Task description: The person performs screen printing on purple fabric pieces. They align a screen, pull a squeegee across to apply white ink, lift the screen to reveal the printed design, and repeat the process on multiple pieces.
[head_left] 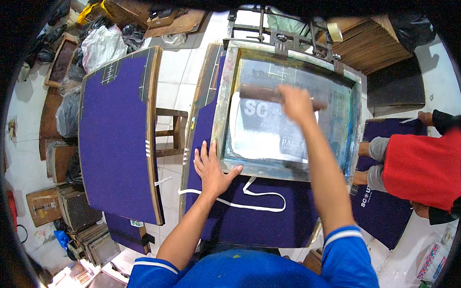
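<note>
My right hand [296, 103] is closed around a brown-handled squeegee [257, 92], which lies across the upper part of a screen-printing frame [283, 172]. White lettering and white ink show on the mesh below the squeegee. My left hand [212, 173] rests with spread fingers at the frame's near left corner, its thumb along the near bar. Beneath the frame lies a dark purple fabric panel [253, 228] on a board. A white cord [269, 210] loops over the fabric in front of the frame.
Metal hinge clamps [281, 41] hold the frame's far side. Another board with purple fabric [116, 140] stands at the left, a wooden stool [170, 131] beside it. On the right, a person in red [422, 171] is by more printed purple fabric [385, 215]. Stacked boards [371, 45] sit far right.
</note>
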Tool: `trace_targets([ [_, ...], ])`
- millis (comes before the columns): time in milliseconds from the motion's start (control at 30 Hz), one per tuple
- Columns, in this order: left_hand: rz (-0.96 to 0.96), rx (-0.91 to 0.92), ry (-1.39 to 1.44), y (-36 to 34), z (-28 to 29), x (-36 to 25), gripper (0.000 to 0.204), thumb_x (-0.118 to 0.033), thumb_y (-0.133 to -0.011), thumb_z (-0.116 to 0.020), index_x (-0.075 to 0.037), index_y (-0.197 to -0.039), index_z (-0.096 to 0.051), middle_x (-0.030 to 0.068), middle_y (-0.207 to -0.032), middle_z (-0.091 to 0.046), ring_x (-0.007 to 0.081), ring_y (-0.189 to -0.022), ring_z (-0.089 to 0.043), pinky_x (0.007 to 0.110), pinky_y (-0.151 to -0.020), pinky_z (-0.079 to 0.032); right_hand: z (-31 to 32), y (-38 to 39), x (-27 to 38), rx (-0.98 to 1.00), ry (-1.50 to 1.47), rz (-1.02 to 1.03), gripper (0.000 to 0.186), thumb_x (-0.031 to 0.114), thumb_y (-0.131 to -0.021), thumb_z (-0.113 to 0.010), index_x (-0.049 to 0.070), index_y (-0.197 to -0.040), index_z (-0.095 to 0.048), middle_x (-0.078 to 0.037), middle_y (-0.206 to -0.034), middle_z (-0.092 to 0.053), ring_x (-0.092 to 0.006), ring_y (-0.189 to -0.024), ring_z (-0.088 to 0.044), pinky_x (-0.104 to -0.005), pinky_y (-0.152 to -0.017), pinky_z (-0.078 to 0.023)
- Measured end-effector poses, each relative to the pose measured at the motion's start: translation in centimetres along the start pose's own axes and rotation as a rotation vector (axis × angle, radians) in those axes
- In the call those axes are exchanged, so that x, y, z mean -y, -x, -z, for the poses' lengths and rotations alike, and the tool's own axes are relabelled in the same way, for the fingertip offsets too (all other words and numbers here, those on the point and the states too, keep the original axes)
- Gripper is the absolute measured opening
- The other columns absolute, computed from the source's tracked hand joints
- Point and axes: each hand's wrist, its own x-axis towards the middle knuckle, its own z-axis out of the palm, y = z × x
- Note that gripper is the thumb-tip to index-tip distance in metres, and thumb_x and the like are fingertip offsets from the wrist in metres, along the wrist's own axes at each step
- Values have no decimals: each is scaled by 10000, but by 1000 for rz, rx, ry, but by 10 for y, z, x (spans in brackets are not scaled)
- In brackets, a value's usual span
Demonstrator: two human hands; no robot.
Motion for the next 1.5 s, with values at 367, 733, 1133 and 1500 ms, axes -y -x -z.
trace_targets([
  [367,-25,-22,-15,2,-3,2,1249,-654,-773,-859,-89,-1686,-219,254,-1718,-191,539,-1571,-130,684,-1261,-115,2,-4,-1,-148,31,16,285,1,-865,-627,142,-1093,-724,-115,-1025,-746,-371,-1002,-698,-546,-865,-465],
  [733,-40,-9,-12,1,-2,3,1259,-656,-775,-856,-80,-1689,-210,238,-1716,-208,524,-1560,-150,654,-1270,-126,11,107,57,126,-136,-53,195,17,-862,-624,102,-1011,-716,-149,-981,-759,-394,-955,-710,-554,-823,-457],
  [1133,-300,-37,69,0,-3,25,938,-533,-715,-946,-159,-1479,-551,303,-1679,-262,516,-1548,-242,612,-1259,-241,-18,112,51,-146,-7,12,253,27,-855,-633,163,-1047,-728,-90,-1028,-725,-316,-1031,-685,-493,-893,-451],
  [1500,-348,6,235,0,23,17,601,-171,-667,-1003,-87,-1172,-687,282,-1672,-293,479,-1511,-386,513,-1233,-386,28,135,69,-49,-51,17,214,-16,-838,-655,98,-1015,-696,-108,-948,-729,-347,-937,-703,-496,-847,-474],
])
